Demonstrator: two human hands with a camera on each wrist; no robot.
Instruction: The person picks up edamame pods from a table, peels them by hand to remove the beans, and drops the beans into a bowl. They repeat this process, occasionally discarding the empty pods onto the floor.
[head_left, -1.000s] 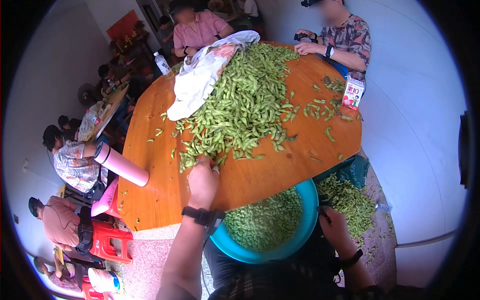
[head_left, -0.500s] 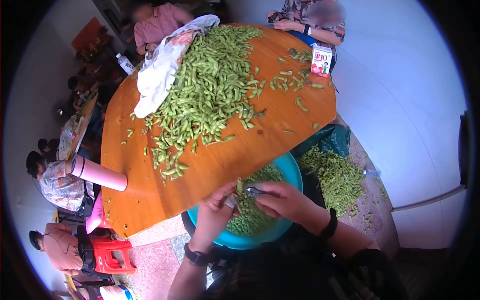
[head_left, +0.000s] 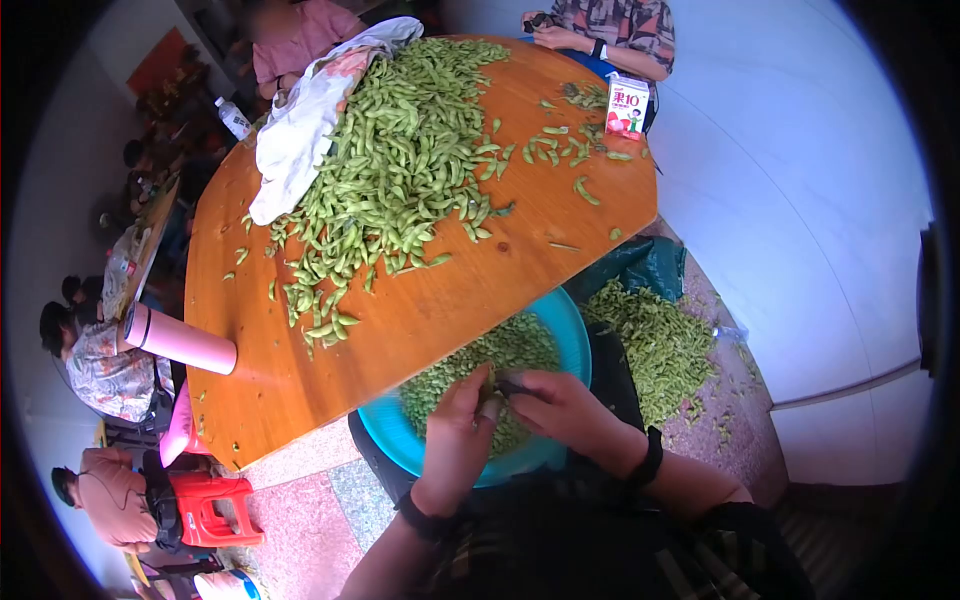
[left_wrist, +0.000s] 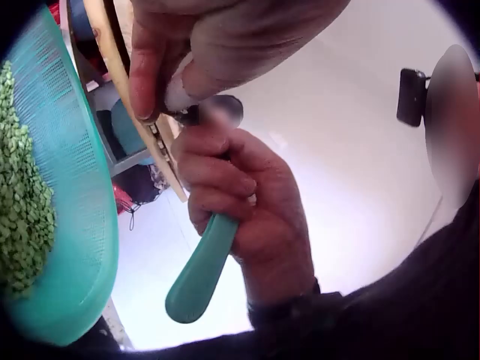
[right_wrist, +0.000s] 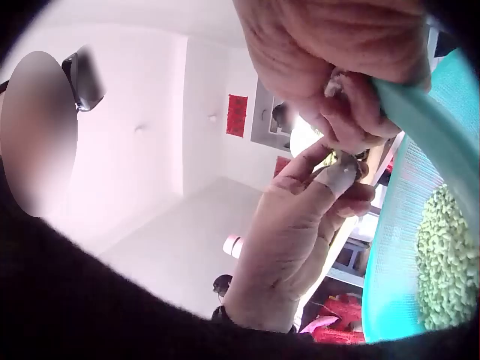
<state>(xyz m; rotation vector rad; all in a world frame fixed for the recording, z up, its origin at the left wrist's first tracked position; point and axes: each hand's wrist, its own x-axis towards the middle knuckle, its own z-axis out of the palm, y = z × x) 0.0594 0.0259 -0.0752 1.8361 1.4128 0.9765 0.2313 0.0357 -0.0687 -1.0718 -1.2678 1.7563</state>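
Over a teal basket (head_left: 578, 345) of shelled green beans (head_left: 535, 345), both hands meet. My left hand (head_left: 455, 445), its thumb wrapped in white, pinches a green bean pod (right_wrist: 330, 158) mostly hidden by fingers. My right hand (head_left: 575, 410) grips a tool with a teal handle (left_wrist: 202, 274), fingers curled round it. The tool's working end is at the left fingertips, largely covered, so I cannot tell its kind. A large heap of green pods (head_left: 400, 150) lies on the wooden table (head_left: 530, 265) beyond the hands.
A white cloth (head_left: 300, 150) covers the heap's left side. A pink tumbler (head_left: 185, 340) and a drink carton (head_left: 626, 108) stand near the table's edges. Green hulls (head_left: 655, 350) are piled on the floor to the right. Several people sit around, near a red stool (head_left: 215, 510).
My left hand has come back from the pod heap to above the basket with a pod. The right hand has moved in from the right to meet it. The head view has shifted.
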